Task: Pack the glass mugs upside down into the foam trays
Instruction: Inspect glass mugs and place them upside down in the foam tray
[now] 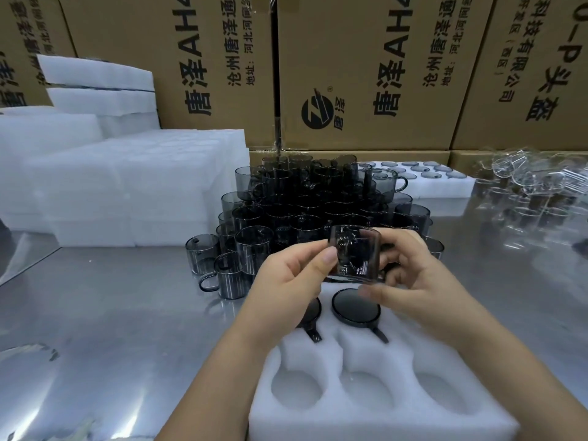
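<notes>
A smoky grey glass mug (356, 254) is held in the air between both hands, above the white foam tray (378, 421) at the bottom centre. My left hand (286, 281) pinches its left side and my right hand (410, 281) grips its right side. Two mugs (355, 305) sit upside down in the tray's far row, one partly hidden under my left hand; three round pockets in the near row hold nothing. A pile of grey mugs (305, 211) stands stacked just behind my hands.
Stacks of white foam trays (127, 186) fill the left side of the shiny metal table (111, 313). A filled foam tray (445, 183) lies behind the pile. Clear glass mugs (534, 176) are heaped at the far right. Cardboard boxes (366, 74) wall off the back.
</notes>
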